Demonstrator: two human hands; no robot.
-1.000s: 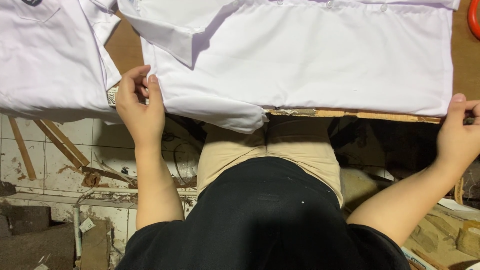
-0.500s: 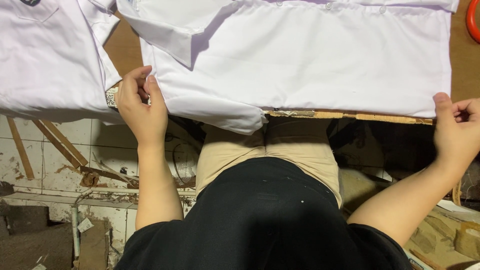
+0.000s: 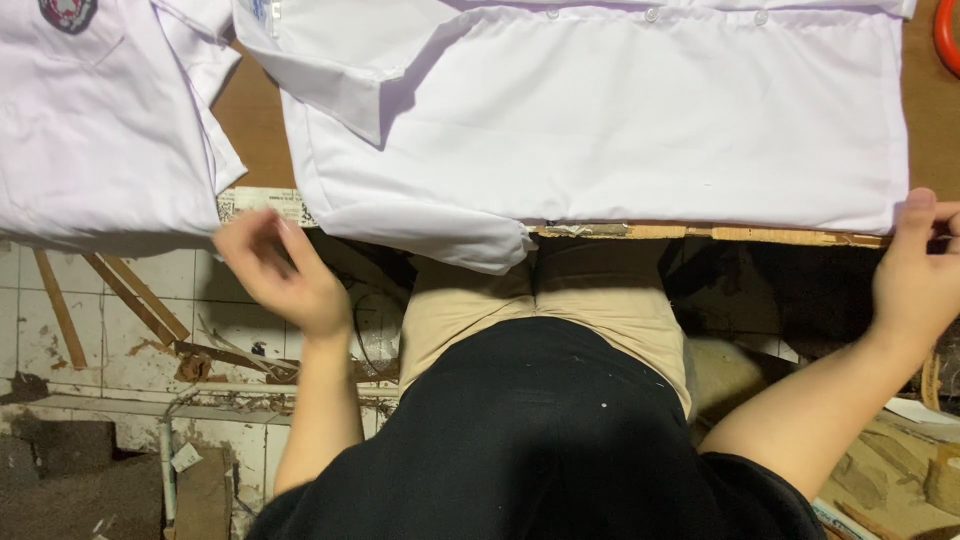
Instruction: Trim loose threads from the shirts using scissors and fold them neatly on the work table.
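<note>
Two white shirts (image 3: 620, 120) on table (image 3: 258, 120), left hand (image 3: 280, 275), right hand (image 3: 915, 270)

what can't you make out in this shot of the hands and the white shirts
Head view only:
- Left hand: motion-blurred, finger pose unclear.
- Right hand: fingers cut off by the right edge.
- Folded shirt and spread shirt: tops cut off by the upper edge.
- Orange ring: mostly out of frame.
</note>
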